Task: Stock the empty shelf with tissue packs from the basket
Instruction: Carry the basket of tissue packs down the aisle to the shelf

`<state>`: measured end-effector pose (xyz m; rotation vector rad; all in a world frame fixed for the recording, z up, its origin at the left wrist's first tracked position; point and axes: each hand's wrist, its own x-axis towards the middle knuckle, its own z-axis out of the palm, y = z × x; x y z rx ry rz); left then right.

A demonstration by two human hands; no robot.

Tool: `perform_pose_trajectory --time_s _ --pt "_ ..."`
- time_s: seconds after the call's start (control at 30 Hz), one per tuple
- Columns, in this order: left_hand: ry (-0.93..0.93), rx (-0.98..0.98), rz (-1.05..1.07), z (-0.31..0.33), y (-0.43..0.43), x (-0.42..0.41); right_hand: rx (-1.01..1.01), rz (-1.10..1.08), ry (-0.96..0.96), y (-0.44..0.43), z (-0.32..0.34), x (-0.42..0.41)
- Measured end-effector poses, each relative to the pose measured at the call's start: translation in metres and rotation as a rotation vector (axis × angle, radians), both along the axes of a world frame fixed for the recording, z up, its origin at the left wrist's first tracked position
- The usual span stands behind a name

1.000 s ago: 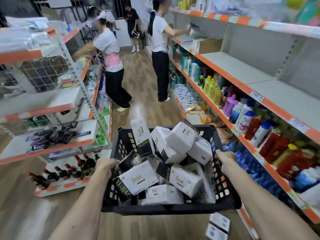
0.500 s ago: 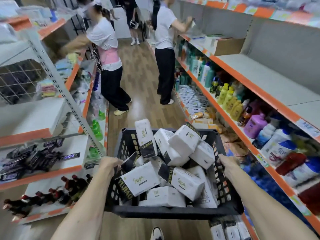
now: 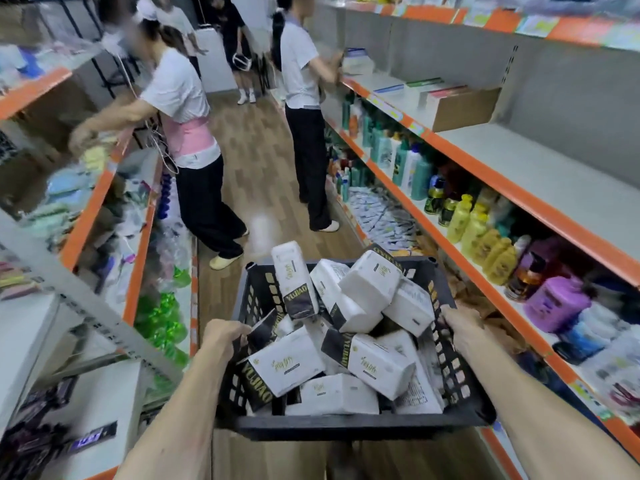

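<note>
I carry a black plastic basket (image 3: 349, 426) in front of me, piled with several white and black tissue packs (image 3: 370, 282). My left hand (image 3: 221, 337) grips the basket's left rim, fingers curled over the edge. My right hand (image 3: 462, 323) grips the right rim the same way. On my right runs a grey shelf with an orange edge; its upper board (image 3: 554, 174) is bare beyond a brown cardboard box (image 3: 464, 105).
Two people stand ahead in the narrow aisle: one in a pink waistband (image 3: 187, 140) reaching to the left shelves, one (image 3: 304, 109) facing the right shelves. Bottles (image 3: 481, 233) fill the right lower shelf. A grey shelf upright (image 3: 86, 306) slants close on my left.
The basket and I have moved forward along the aisle, closer to the two people. Both hands keep the same grip on the rims.
</note>
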<state>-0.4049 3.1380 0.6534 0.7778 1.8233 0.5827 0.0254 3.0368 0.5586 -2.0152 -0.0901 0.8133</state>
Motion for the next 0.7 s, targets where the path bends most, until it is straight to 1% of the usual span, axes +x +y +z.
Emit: perform_pose_trajectory --time_s 0.07,0.17,0.23,0.33,0.4,0.47,0.5,0.6,0.7 --pt "-0.019 -0.018 0.018 -0.021 0.056 0.006 0.004 0.001 0.019 0.044 -0.011 0.016" --pt "0.052 -0.088 -0.019 -0.050 0.138 0.018 -0.023 0.000 0.022 0.096 -0.021 0.036" --pt "0.060 -0.103 -0.048 -0.049 0.180 0.032 -0.024 -0.029 0.028 0.126 -0.016 0.048" --pt "0.098 -0.086 -0.096 -0.026 0.227 0.064 -0.029 -0.072 0.030 0.160 -0.010 0.063" --pt "0.092 -0.072 -0.152 -0.033 0.273 0.084 -0.012 -0.096 0.032 0.174 -0.013 0.079" --pt "0.108 -0.077 -0.211 -0.035 0.315 0.111 -0.011 -0.154 0.052 0.181 -0.017 0.093" --pt "0.110 -0.048 -0.230 -0.033 0.330 0.129 -0.006 -0.192 0.081 0.180 -0.024 0.101" --pt "0.156 -0.015 -0.366 0.008 0.338 0.201 -0.013 -0.329 0.127 0.164 -0.044 0.117" --pt "0.189 -0.065 -0.542 0.011 0.355 0.264 0.007 -0.481 0.120 0.137 -0.036 0.108"
